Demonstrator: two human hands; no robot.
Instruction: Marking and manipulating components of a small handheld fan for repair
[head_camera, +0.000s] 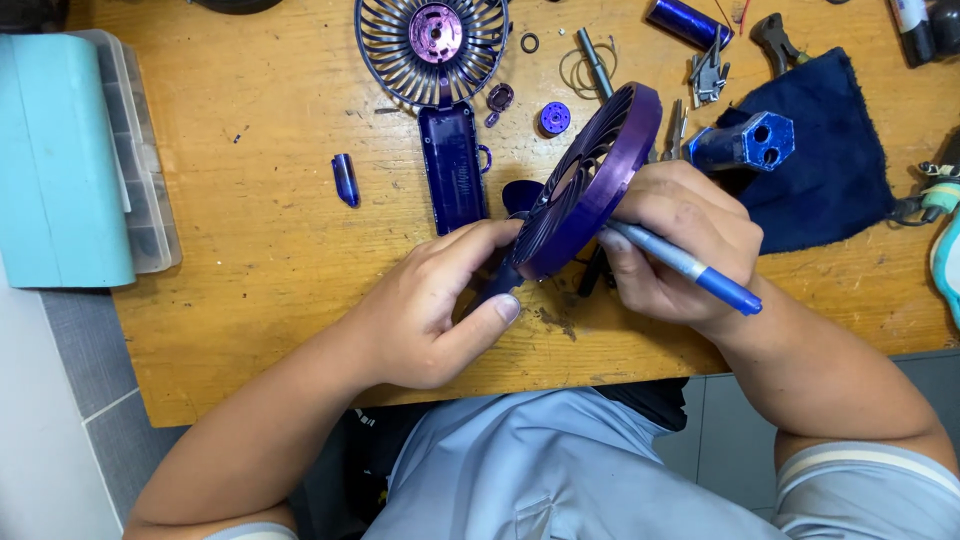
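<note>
At centre frame, the left hand (432, 312) pinches the handle of a purple fan grille (590, 180), tilted above the wooden table (260, 250), while the right hand (680, 245) grips a blue-handled screwdriver (690, 268) against it.

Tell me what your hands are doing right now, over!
Left hand pinching the purple fan grille at its lower edge. Right hand steadying the grille, blue pen-like tool in grip. Fan parts scattered behind on wooden table.

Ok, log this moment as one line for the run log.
left hand: grips purple fan grille, tilted on edge | right hand: holds blue-handled tool against grille | wooden table: second grille half, dark cloth
</note>
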